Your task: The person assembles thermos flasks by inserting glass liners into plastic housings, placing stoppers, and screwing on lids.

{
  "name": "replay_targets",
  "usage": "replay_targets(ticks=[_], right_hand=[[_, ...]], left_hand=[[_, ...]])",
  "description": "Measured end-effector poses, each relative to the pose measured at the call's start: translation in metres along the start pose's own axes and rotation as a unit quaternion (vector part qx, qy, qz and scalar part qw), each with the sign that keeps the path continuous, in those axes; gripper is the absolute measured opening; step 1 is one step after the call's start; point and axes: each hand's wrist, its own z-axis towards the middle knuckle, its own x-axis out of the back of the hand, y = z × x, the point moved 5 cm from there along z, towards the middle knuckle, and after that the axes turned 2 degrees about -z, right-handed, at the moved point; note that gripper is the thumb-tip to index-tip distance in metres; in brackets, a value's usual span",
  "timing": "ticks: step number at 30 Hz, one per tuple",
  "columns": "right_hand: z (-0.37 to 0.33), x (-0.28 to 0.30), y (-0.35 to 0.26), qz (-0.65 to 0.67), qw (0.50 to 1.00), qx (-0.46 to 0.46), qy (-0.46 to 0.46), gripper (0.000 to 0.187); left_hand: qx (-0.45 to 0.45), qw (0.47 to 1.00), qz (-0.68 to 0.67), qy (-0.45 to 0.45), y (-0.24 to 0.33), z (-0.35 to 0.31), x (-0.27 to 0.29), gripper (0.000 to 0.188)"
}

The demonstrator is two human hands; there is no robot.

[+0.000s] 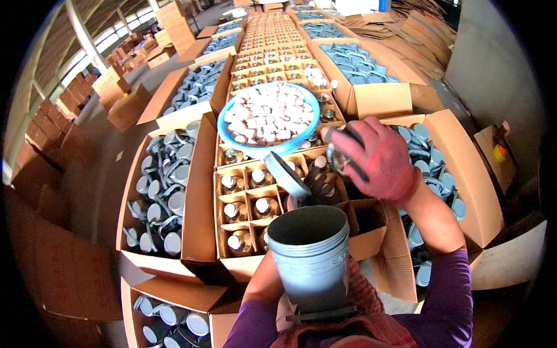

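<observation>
A blue-grey plastic canister (309, 249) with a threaded neck stands uncapped before my chest, its dark inside showing. Behind its rim is my left hand (322, 188), in a glove with dark fingers; it seems closed on the canister, though most of the grip is hidden. Beside those fingers tilts a round blue-grey lid (287, 174). My right hand (374, 156), in a red glove with dark fingertips, is closed around a clear glass bottle (336, 158), partly covered by the fingers. Below both hands, white-capped bottles (264, 207) stand in a divided carton (246, 267).
A blue basin (318, 123) heaped with white caps (270, 113) rests on the dividers. Open cartons of lidded blue-grey canisters flank the row left (154, 191) and right (429, 156). Further boxes (174, 26) are stacked at the far left; flattened cardboard (426, 35) lies far right.
</observation>
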Motion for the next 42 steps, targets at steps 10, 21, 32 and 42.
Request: replay_targets(ticks=[10,21,32,42], right_hand=[[0.014,0.012,0.046,0.645,0.725,-0.158,0.184,0.048],[-0.033,-0.056,-0.037,0.682,0.709,0.004,-0.18,0.033],[-0.058,-0.074,-0.021,0.805,0.528,-0.252,0.096,0.049],[-0.104,-0.091,-0.03,0.719,0.634,-0.203,0.2,0.046]], left_hand=[[-0.152,0.985,-0.006,-0.08,0.113,-0.009,-0.078,0.042],[-0.163,0.983,0.008,-0.081,0.107,-0.081,-0.072,0.044],[-0.451,0.824,0.331,0.088,0.14,-0.125,-0.057,0.067],[-0.425,0.712,0.516,-0.215,0.122,-0.112,-0.135,0.051]])
